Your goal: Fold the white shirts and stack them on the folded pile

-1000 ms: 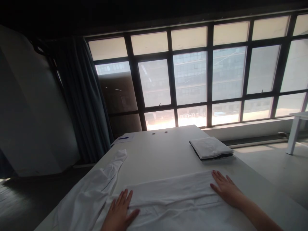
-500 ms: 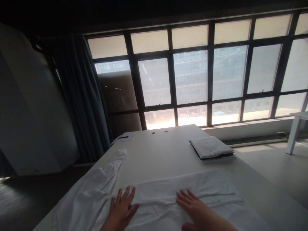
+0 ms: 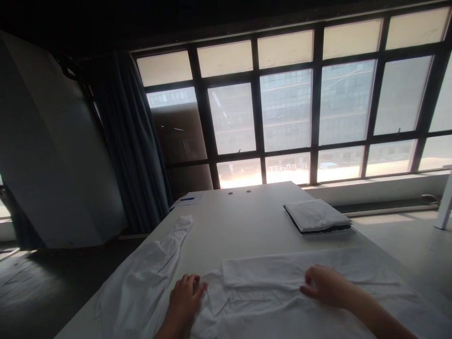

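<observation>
A white shirt [image 3: 275, 310] lies spread and wrinkled across the near part of the table, its folded upper edge running sideways in front of me. My left hand [image 3: 186, 296] rests at its left end by the collar-like part, fingers curled and thumb closed on the cloth. Farther right, my right hand [image 3: 323, 285] is closed with fingers and thumb pinching the shirt near its upper layer; the fingertips are partly hidden. A loose white sleeve-like length of cloth [image 3: 151, 263] stretches along the table's left side, beyond my left hand.
On the right of the white table [image 3: 233, 221] sits a folded white cloth stack [image 3: 318, 214] with a dark underside. Paper with a blue pen [image 3: 187, 198] lies at the far left corner. Beyond are a dark curtain [image 3: 137, 141] and large windows [image 3: 286, 113].
Both hands lay flat with fingers spread on the shirt; now they are curled onto the cloth. My right hand has moved right. The shirt's upper layer has shifted right, and the view has turned slightly left.
</observation>
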Motion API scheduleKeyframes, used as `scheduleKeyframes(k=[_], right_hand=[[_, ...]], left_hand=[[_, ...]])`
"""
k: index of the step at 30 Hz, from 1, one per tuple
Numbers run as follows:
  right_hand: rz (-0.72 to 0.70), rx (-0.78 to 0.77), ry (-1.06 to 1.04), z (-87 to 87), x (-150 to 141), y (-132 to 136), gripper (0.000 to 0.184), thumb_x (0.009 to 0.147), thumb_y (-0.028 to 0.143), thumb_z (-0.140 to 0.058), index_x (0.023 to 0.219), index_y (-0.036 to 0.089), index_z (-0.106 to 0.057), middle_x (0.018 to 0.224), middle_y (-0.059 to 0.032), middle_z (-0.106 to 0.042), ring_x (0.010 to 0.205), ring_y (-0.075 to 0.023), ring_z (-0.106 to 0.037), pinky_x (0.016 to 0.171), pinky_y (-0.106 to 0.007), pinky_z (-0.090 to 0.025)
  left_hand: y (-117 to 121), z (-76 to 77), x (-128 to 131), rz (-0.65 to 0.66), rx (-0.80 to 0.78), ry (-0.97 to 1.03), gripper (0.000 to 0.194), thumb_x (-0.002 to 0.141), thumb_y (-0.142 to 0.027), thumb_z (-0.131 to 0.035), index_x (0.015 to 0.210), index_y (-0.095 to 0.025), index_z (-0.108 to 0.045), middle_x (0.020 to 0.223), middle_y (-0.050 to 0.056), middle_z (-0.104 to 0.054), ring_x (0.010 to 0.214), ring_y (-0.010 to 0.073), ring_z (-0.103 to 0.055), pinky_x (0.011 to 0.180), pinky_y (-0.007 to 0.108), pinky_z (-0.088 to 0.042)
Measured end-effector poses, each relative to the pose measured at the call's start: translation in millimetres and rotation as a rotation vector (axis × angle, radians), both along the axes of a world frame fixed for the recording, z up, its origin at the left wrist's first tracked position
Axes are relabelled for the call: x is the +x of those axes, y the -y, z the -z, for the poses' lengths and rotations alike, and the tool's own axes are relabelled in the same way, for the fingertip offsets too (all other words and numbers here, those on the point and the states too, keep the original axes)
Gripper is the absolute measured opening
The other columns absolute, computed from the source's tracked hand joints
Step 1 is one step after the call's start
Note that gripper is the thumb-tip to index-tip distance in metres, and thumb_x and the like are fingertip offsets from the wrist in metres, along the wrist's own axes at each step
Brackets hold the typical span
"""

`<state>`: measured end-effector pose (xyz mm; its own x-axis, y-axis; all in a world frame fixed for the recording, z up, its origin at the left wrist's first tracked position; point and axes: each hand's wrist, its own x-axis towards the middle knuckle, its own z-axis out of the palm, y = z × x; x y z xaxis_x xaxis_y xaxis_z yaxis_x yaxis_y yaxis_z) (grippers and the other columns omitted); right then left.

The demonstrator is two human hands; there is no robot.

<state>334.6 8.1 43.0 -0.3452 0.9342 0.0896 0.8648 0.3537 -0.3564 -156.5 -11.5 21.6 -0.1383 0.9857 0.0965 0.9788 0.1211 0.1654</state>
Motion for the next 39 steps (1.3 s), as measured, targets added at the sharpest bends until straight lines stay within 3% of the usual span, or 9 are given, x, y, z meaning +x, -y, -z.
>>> scheduleKeyframes(k=[3, 6, 10, 13, 18, 22, 29, 34, 39], right_hand=[[-0.059, 0.057, 0.065, -2.0, -33, 1, 0.053, 0.086, 0.056, -0.06, 0.122, 0.019, -0.07, 0.119, -0.0165, -0.07, 0.11, -0.0355, -0.064, 0.101, -0.049, -0.046], [-0.243, 0.028, -0.02, 3.7, -82, 10, 0.08, 0.088, 0.065, -0.057, 0.153, 0.021, -0.043, 0.157, -0.0141, -0.039, 0.143, -0.0363, -0.038, 0.12, -0.053, -0.024], [-0.345, -0.069, -0.043, 21.5, -135, 20, 0.088, 0.093, 0.071, -0.044, 0.161, 0.02, -0.023, 0.165, -0.0113, -0.019, 0.152, -0.0373, -0.015, 0.124, -0.058, -0.005], [-0.332, -0.064, -0.047, 26.7, -156, 23, 0.084, 0.095, 0.07, -0.039, 0.161, 0.02, -0.024, 0.165, -0.0092, -0.018, 0.153, -0.0382, -0.008, 0.124, -0.058, 0.001], [-0.328, -0.077, -0.065, 25.1, -171, 21, 0.082, 0.097, 0.07, -0.033, 0.161, 0.02, -0.025, 0.166, -0.0079, -0.015, 0.153, -0.037, -0.005, 0.124, -0.058, 0.003], [-0.356, -0.1, -0.069, 28.0, -170, 16, 0.083, 0.096, 0.069, -0.038, 0.161, 0.019, -0.024, 0.165, -0.0101, -0.018, 0.153, -0.0361, -0.009, 0.124, -0.057, 0.0], [-0.38, -0.135, -0.07, 20.4, -146, 15, 0.092, 0.087, 0.073, -0.051, 0.16, 0.021, -0.028, 0.165, -0.0117, -0.021, 0.152, -0.0379, -0.013, 0.124, -0.057, -0.001], [-0.387, -0.124, -0.124, 17.2, -151, 18, 0.088, 0.09, 0.074, -0.047, 0.16, 0.024, -0.028, 0.166, -0.0087, -0.019, 0.154, -0.0356, -0.007, 0.123, -0.056, 0.007], [-0.377, -0.171, -0.23, 28.9, -160, 11, 0.09, 0.081, 0.065, -0.065, 0.156, 0.024, -0.037, 0.164, -0.0089, -0.025, 0.153, -0.0347, -0.011, 0.124, -0.052, 0.006]], left_hand=[[0, 4.1, 26, -0.002, 0.03, 0.057, 0.047, 0.092, -0.058, -0.04, 0.104, -0.019, -0.064, 0.114, 0.012, -0.066, 0.108, 0.0286, -0.061, 0.091, 0.037, -0.045], [1, 7.4, 40, 0.013, 0.069, 0.142, 0.045, 0.088, -0.058, -0.047, 0.11, -0.019, -0.056, 0.113, 0.011, -0.066, 0.107, 0.0281, -0.063, 0.09, 0.036, -0.045], [4, 4.5, 41, -0.042, 0.026, 0.222, 0.055, 0.087, -0.053, -0.053, 0.128, -0.018, -0.043, 0.109, 0.009, -0.07, 0.102, 0.0255, -0.068, 0.088, 0.032, -0.046], [8, -0.1, 40, -0.063, -0.038, 0.119, 0.048, 0.09, -0.058, -0.047, 0.115, -0.017, -0.053, 0.109, 0.012, -0.071, 0.105, 0.0297, -0.068, 0.087, 0.035, -0.046], [8, -3.3, 43, -0.031, -0.062, 0.023, 0.044, 0.089, -0.056, -0.048, 0.097, -0.016, -0.064, 0.11, 0.016, -0.068, 0.11, 0.0324, -0.063, 0.093, 0.039, -0.044], [6, -4.5, 35, 0.015, -0.065, 0.088, 0.035, 0.089, -0.049, -0.048, 0.087, -0.019, -0.065, 0.103, 0.012, -0.07, 0.099, 0.0253, -0.066, 0.086, 0.031, -0.045], [-1, -6.2, -1, 0.05, -0.07, 0.729, 0.051, 0.075, -0.065, -0.061, 0.087, -0.016, -0.069, 0.092, 0.01, -0.076, 0.095, 0.0328, -0.069, 0.079, 0.034, -0.05], [10, -41.1, 4, 0.048, -0.261, 1.401, 0.054, 0.074, -0.062, -0.075, 0.099, -0.014, -0.07, 0.094, 0.011, -0.077, 0.095, 0.0328, -0.072, 0.086, 0.039, -0.054], [13, -102.1, 50, 0.103, -0.303, 1.616, 0.045, 0.076, -0.053, -0.08, 0.1, -0.015, -0.071, 0.09, 0.01, -0.076, 0.088, 0.03, -0.073, 0.082, 0.039, -0.058]])
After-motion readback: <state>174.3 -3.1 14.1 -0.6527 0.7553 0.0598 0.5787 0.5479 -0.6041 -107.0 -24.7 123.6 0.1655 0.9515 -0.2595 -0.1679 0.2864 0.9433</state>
